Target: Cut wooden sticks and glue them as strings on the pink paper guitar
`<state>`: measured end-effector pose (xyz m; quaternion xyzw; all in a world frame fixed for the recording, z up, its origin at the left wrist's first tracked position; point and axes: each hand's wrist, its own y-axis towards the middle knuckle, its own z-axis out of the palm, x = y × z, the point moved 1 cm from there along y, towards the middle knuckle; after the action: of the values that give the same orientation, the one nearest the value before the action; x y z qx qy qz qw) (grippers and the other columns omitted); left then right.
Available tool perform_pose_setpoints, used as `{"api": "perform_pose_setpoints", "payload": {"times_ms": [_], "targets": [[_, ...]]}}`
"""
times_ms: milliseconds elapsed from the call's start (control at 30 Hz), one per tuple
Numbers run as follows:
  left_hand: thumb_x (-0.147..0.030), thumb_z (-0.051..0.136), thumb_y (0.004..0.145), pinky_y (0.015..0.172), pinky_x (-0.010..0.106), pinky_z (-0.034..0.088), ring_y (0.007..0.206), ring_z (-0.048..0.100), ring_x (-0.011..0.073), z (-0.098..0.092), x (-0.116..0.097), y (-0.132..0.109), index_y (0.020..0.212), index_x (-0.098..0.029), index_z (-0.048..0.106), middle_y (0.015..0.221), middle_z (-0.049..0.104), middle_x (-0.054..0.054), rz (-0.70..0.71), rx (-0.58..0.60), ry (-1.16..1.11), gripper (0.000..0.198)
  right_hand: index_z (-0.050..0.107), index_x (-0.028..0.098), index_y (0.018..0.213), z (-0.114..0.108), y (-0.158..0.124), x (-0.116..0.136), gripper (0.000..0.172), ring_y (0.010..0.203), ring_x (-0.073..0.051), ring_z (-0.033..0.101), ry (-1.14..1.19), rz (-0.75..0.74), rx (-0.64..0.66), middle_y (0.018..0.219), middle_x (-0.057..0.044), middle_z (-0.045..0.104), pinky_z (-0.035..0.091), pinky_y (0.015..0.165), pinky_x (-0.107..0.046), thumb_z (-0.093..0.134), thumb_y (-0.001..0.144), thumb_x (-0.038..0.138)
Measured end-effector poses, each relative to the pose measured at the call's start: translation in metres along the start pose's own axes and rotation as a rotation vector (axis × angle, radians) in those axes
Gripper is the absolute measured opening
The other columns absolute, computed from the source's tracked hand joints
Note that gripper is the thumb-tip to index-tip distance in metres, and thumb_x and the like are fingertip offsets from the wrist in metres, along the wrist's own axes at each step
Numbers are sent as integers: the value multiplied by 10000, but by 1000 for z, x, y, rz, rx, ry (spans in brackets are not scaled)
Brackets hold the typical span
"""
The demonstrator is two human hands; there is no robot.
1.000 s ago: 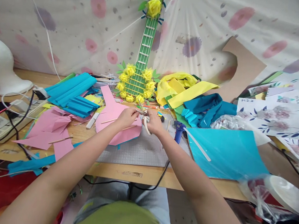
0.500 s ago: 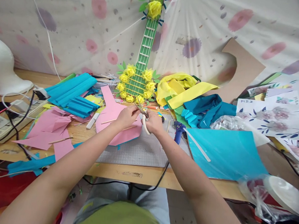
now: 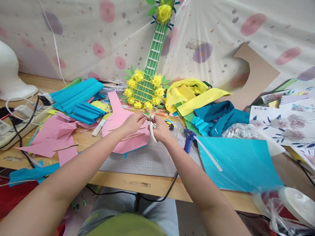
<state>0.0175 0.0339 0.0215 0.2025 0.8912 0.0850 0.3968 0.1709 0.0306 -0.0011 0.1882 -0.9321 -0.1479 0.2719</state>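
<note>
My right hand (image 3: 161,129) grips a pair of scissors with white handles (image 3: 152,134), their blades pointing up and left toward my other hand. My left hand (image 3: 134,123) is closed in a pinch right by the blades; whatever its fingertips hold is too small to make out. Below both hands lies a pink guitar-shaped cutout (image 3: 116,110) with a blue edge. Thin wooden sticks (image 3: 133,137) rest across its body. Part of the cutout sits on a grey cutting mat (image 3: 143,165).
A blue glue gun (image 3: 189,140) lies right of the mat, beside a blue sheet (image 3: 237,163). A green paper guitar with yellow roses (image 3: 144,90) leans at the back. Blue crepe paper (image 3: 76,94), pink scraps (image 3: 49,135) and a power strip (image 3: 19,130) are at left.
The view has shifted slightly. My hands stay together over the cutout, with the scissors still in my right hand and the blades near my left fingertips.
</note>
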Motion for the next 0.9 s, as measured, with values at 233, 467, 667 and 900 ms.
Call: {"api": "perform_pose_setpoints", "payload": {"times_ms": [233, 467, 667, 900], "targets": [[-265, 375, 800, 558, 240, 370, 621, 509, 130, 0, -6, -2, 762, -146, 593, 675, 586, 21, 13, -19, 22, 251, 512, 189, 778, -5, 0, 4, 172, 775, -196, 496, -112, 125, 73, 769, -49, 565, 330, 625, -267, 465, 671, 315], [-258, 438, 782, 629, 237, 402, 707, 534, 131, 2, -6, -5, 809, -157, 585, 769, 601, 24, 59, -166, 1, 181, 521, 197, 795, -8, 3, 7, 197, 780, -207, 519, -137, 159, 92, 809, -60, 593, 342, 626, -278, 462, 688, 352], [-240, 419, 795, 628, 235, 409, 670, 536, 121, 1, 1, -3, 747, -158, 601, 679, 581, 6, 97, -98, -29, 205, 495, 190, 833, -5, 3, 4, 208, 840, -214, 490, -48, 45, 27, 877, -67, 570, 356, 662, -290, 467, 654, 290], [-247, 398, 801, 569, 225, 383, 603, 508, 111, -2, 4, -2, 706, -151, 585, 634, 551, -2, 107, -47, 24, 231, 480, 195, 754, -4, 1, 3, 146, 775, -191, 475, -28, 43, 26, 803, -43, 553, 323, 619, -270, 447, 664, 305]]}}
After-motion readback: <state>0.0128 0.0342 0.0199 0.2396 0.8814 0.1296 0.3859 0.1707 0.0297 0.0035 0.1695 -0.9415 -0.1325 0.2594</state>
